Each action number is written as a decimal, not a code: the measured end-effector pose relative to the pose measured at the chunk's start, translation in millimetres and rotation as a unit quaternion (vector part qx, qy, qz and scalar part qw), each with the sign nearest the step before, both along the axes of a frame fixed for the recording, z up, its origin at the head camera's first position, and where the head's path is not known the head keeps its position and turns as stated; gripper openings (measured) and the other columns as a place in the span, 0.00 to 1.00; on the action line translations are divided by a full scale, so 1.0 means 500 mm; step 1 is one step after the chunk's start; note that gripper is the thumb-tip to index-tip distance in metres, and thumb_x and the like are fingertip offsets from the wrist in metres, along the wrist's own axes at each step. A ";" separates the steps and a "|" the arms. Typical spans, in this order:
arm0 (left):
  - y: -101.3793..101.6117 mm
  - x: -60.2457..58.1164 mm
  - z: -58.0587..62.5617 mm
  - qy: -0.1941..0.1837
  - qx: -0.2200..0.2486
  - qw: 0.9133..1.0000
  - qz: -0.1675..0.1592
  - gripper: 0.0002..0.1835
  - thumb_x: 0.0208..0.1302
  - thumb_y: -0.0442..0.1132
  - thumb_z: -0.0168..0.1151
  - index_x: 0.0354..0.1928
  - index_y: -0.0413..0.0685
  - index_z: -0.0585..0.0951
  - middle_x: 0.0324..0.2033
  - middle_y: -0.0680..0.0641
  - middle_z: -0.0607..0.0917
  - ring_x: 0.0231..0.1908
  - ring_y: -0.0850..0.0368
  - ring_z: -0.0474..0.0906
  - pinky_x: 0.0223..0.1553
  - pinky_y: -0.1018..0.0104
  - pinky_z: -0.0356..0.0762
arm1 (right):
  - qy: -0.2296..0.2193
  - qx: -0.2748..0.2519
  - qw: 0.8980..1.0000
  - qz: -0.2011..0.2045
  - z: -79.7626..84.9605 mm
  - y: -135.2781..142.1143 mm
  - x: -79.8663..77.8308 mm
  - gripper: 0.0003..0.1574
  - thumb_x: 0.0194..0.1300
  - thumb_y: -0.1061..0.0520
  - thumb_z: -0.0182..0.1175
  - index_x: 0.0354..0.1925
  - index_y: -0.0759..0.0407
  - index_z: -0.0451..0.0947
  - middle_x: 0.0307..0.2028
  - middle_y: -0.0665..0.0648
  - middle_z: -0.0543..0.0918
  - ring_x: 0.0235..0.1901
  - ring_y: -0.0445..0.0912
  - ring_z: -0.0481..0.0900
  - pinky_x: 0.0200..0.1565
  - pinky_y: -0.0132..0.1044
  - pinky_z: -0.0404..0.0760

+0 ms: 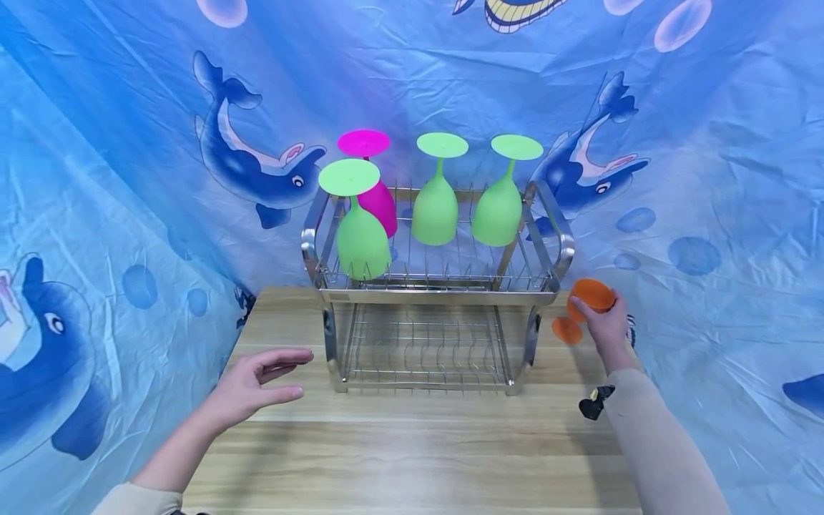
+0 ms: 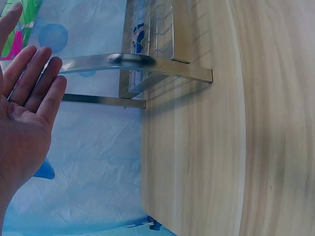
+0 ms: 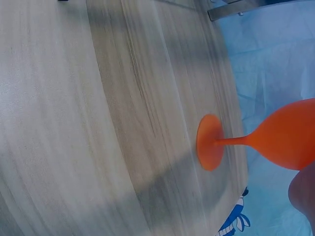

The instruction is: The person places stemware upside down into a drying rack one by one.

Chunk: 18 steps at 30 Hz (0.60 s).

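Note:
My right hand (image 1: 610, 327) grips an orange wine glass (image 1: 582, 304) by its bowl, to the right of a two-tier metal dish rack (image 1: 444, 296). The glass is upright, foot down; whether its foot (image 3: 210, 142) touches the table cannot be told. Left of the rack, my left hand (image 1: 254, 386) hovers with extended fingers and holds nothing. Upside down on the upper tier stand a magenta wine glass (image 1: 381, 207) and three green ones: a front-left green glass (image 1: 363, 243), a middle green glass (image 1: 435, 212) and a right green glass (image 1: 498, 212).
The rack's lower wire shelf (image 1: 425, 350) stands just above the wooden table (image 1: 418, 443). Blue dolphin-print cloth (image 1: 727, 179) hangs behind and on both sides, close to the right hand. A small black object (image 1: 595, 402) shows at the right sleeve's cuff.

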State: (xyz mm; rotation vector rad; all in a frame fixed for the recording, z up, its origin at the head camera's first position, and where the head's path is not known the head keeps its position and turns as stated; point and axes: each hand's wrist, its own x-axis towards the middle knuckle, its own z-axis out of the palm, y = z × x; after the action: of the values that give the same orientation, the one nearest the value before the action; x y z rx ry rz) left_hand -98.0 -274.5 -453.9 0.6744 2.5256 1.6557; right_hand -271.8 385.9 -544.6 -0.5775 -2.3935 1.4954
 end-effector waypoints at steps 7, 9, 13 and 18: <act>0.004 0.002 -0.011 -0.007 0.002 1.000 -0.008 0.25 0.67 0.28 0.73 0.66 0.36 0.81 0.62 0.33 0.84 0.62 0.71 0.80 0.64 0.77 0.75 | 0.007 -0.006 1.000 0.005 0.011 -0.001 0.035 0.68 0.69 0.33 0.70 0.86 0.58 0.45 0.82 0.65 0.58 0.78 0.62 0.61 0.79 0.57 0.61; 0.006 0.001 -0.014 -0.012 0.004 1.000 -0.010 0.25 0.67 0.28 0.72 0.66 0.36 0.81 0.63 0.33 0.84 0.62 0.71 0.80 0.64 0.77 0.76 | 0.011 -0.008 1.000 0.010 0.020 0.000 0.056 0.66 0.69 0.35 0.71 0.86 0.58 0.46 0.82 0.64 0.58 0.79 0.61 0.61 0.80 0.56 0.61; 0.008 -0.003 -0.022 -0.014 0.005 1.000 -0.016 0.25 0.68 0.28 0.72 0.66 0.35 0.81 0.62 0.32 0.84 0.61 0.72 0.80 0.63 0.77 0.76 | 0.032 -0.007 0.999 0.037 0.036 0.007 0.110 0.62 0.71 0.41 0.72 0.85 0.58 0.48 0.81 0.64 0.61 0.78 0.60 0.62 0.80 0.47 0.63; 0.011 -0.010 -0.031 -0.024 -0.002 0.999 -0.021 0.25 0.68 0.29 0.72 0.67 0.36 0.81 0.62 0.34 0.84 0.61 0.71 0.80 0.63 0.77 0.76 | 0.049 0.024 0.995 0.088 0.062 0.022 0.192 0.58 0.73 0.45 0.71 0.85 0.58 0.51 0.78 0.67 0.64 0.74 0.52 0.67 0.66 0.17 0.68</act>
State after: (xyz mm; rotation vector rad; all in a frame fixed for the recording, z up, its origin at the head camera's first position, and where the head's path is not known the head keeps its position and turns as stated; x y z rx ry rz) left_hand -102.9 -268.7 -469.6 0.6733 2.4635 1.6328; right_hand -175.7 396.7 -513.9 -0.2806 -2.4490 1.4934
